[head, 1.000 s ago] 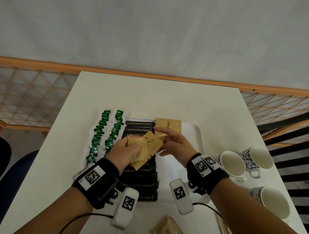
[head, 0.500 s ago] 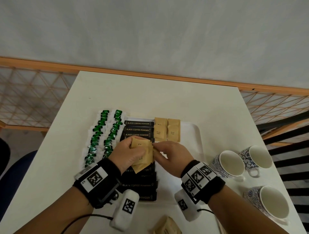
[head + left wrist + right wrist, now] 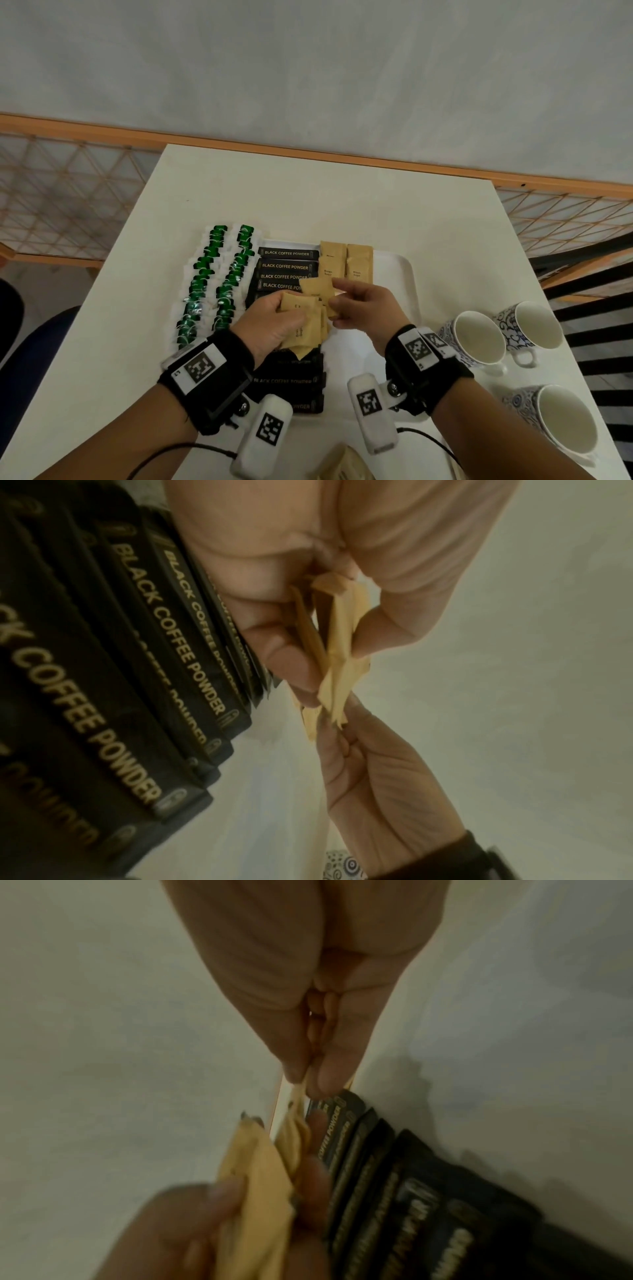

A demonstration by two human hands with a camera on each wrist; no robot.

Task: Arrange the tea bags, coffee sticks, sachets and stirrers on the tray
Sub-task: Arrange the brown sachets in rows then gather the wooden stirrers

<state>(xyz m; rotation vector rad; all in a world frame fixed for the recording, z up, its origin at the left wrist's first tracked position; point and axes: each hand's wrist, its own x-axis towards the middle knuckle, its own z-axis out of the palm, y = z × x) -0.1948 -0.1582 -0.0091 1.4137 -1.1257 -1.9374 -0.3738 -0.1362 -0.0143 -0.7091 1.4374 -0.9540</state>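
Lettering reads plainly on the flat black coffee sticks (image 3: 287, 266): "BLACK COFFEE POWDER" in pale capitals, stick after stick in a column down the shallow white plastic tray (image 3: 409, 281). Two tan paper sugar sachets (image 3: 346, 263) lie flat just right of the column's far end, each printed "Brown Sugar" (small, but legible). Left of the black column, two rows of white tea bags with green labels (image 3: 219, 274) overlap one another; their print is too small to read.

Above the middle of the column, the left hand (image 3: 274, 325) holds a fanned bunch of tan sachets (image 3: 308, 329), fingers curled round it; "Brown Sugar" shows on one, and another shows only "Ex" before the thumb covers the rest. The right hand (image 3: 363, 305) pinches one more tan sachet (image 3: 317, 286) between thumb and forefinger, its near edge touching the bunch. From the left wrist the bunch (image 3: 339, 647) is seen edge-on and the count cannot be told; from the right wrist everything is blurred.

Right of the tray, on the cream-white desk (image 3: 308, 192), stand three white cups with blue patterns (image 3: 479, 337). At the near edge a tan paper packet (image 3: 342, 466) is cut off by the frame, and the lower coffee sticks are partly hidden by both wrists.
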